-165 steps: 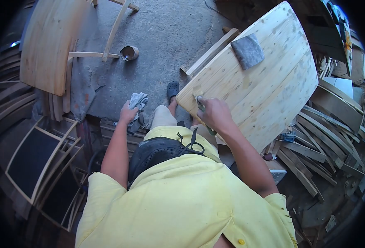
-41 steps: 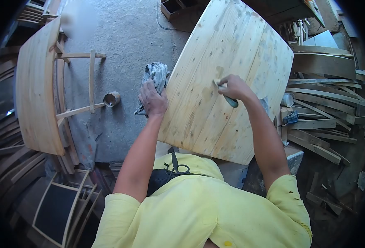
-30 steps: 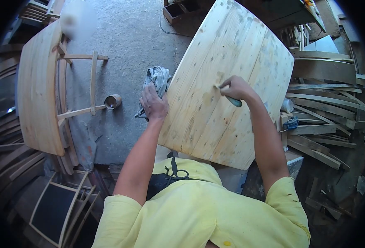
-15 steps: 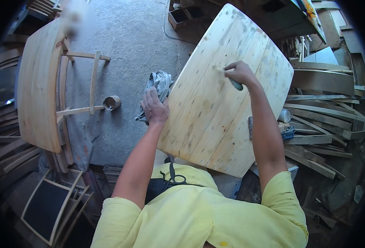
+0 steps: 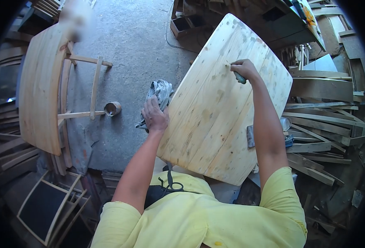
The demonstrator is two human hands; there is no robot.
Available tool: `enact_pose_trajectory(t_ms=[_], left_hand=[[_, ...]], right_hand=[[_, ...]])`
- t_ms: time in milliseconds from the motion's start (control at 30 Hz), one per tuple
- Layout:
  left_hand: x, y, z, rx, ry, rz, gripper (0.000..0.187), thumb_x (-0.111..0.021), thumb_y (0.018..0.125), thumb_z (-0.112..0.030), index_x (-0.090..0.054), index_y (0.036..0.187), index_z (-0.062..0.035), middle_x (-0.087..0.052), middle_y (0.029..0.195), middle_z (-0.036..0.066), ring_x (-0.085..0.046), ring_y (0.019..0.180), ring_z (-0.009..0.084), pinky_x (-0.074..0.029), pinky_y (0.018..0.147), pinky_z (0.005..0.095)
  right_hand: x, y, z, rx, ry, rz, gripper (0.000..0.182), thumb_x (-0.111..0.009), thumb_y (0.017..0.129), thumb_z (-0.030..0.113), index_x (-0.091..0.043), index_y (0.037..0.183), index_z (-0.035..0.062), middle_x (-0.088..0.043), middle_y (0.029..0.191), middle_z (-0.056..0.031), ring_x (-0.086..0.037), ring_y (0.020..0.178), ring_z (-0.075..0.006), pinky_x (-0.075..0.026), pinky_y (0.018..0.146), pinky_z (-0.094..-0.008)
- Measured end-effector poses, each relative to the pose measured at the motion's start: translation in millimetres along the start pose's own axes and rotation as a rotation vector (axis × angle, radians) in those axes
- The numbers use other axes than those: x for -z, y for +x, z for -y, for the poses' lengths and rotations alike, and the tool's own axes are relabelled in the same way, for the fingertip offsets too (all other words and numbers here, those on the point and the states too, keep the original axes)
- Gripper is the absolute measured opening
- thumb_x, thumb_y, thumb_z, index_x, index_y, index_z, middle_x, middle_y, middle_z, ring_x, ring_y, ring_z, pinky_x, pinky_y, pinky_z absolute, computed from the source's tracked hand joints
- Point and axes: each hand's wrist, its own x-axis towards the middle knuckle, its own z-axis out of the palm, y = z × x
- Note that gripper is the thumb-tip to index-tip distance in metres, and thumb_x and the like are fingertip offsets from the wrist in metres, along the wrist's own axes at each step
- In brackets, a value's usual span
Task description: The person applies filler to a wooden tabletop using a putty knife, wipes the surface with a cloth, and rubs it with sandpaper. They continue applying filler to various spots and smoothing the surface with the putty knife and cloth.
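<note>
A pale plank tabletop [image 5: 207, 120] with darker smeared patches lies tilted in front of me. Over its upper middle, my right hand [image 5: 244, 71] is closed round a green-handled putty knife [image 5: 240, 77]; the handle end points back toward me, and the blade is mostly hidden by my fingers. At the tabletop's left edge, my left hand [image 5: 155, 115] is closed on a crumpled grey-white rag [image 5: 161, 91], with part of the cloth hanging below the fingers.
A tin can [image 5: 112, 108] stands on the concrete floor beside a second wooden table [image 5: 41, 91] turned on its side. Stacked wood strips [image 5: 323, 115] fill the right. Framed dark panels [image 5: 41, 211] lean at lower left. A dark workbench [image 5: 290, 29] stands at upper right.
My right hand has shifted slightly right on the tabletop, and the putty knife's handle has turned a little. My left hand stays on the rag. The whole view has moved slightly downward.
</note>
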Motion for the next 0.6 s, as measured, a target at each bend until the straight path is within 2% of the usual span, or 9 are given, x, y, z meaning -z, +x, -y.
enact_pose_trajectory(t_ms=[67,133,200,267,300,400,600], left_hand=[[1,1,-1,0.007,0.001,0.000,0.064,-0.075,0.079,-0.026,-0.046,0.133,-0.0057,-0.052,0.126,0.014,-0.050,0.120,0.0342,-0.038,0.098,0.0484],[2,1,0,0.014,-0.007,0.022,0.065,-0.075,0.078,-0.026,-0.046,0.133,-0.0055,-0.053,0.127,0.014,-0.050,0.120,0.0342,-0.038,0.099,0.0485],[0,-1,1,0.013,-0.007,0.025,0.065,-0.075,0.078,-0.026,-0.046,0.133,-0.0055,-0.053,0.127,0.014,-0.050,0.121,0.0340,-0.038,0.099,0.0485],[-1,2,2,0.013,-0.009,0.017,0.066,-0.075,0.078,-0.027,-0.046,0.133,-0.0054,-0.052,0.127,0.014,-0.050,0.121,0.0339,-0.038,0.099,0.0486],[0,2,2,0.012,-0.008,0.025,0.066,-0.075,0.079,-0.028,-0.046,0.134,-0.0055,-0.052,0.127,0.014,-0.050,0.121,0.0336,-0.038,0.099,0.0485],[1,2,-1,0.027,-0.005,0.040,0.066,-0.075,0.079,-0.030,-0.047,0.134,-0.0056,-0.052,0.128,0.014,-0.049,0.121,0.0330,-0.038,0.099,0.0481],[3,2,0,0.036,-0.011,0.048,0.064,-0.073,0.080,-0.031,-0.050,0.134,-0.0054,-0.053,0.127,0.013,-0.049,0.121,0.0317,-0.038,0.099,0.0469]], right_hand=[[-7,11,3,0.031,-0.037,-0.045,0.042,-0.076,0.074,0.025,-0.077,0.110,0.0027,-0.074,0.088,-0.0141,-0.070,0.078,-0.0216,-0.057,0.073,-0.0344],[-15,3,4,-0.005,-0.016,-0.004,0.044,-0.076,0.073,0.026,-0.076,0.111,0.0032,-0.074,0.090,-0.0143,-0.071,0.079,-0.0225,-0.057,0.075,-0.0338],[-21,-27,14,-0.012,-0.129,0.182,0.040,-0.076,0.073,0.030,-0.078,0.103,0.0049,-0.076,0.095,-0.0150,-0.071,0.087,-0.0259,-0.056,0.083,-0.0346],[-33,-60,21,0.102,-0.277,0.350,0.041,-0.076,0.070,0.030,-0.078,0.103,0.0045,-0.076,0.095,-0.0158,-0.071,0.088,-0.0273,-0.055,0.083,-0.0346],[-38,-76,27,0.121,-0.233,0.403,0.041,-0.075,0.069,0.028,-0.079,0.102,0.0047,-0.075,0.094,-0.0166,-0.070,0.086,-0.0276,-0.055,0.082,-0.0344],[-49,-98,41,0.101,-0.058,0.426,0.044,-0.075,0.069,0.030,-0.079,0.105,0.0067,-0.076,0.094,-0.0159,-0.070,0.085,-0.0266,-0.055,0.080,-0.0339],[-94,-107,76,0.230,-0.199,0.352,0.044,-0.073,0.072,0.030,-0.077,0.113,0.0139,-0.075,0.095,-0.0180,-0.071,0.086,-0.0312,-0.056,0.080,-0.0376]])
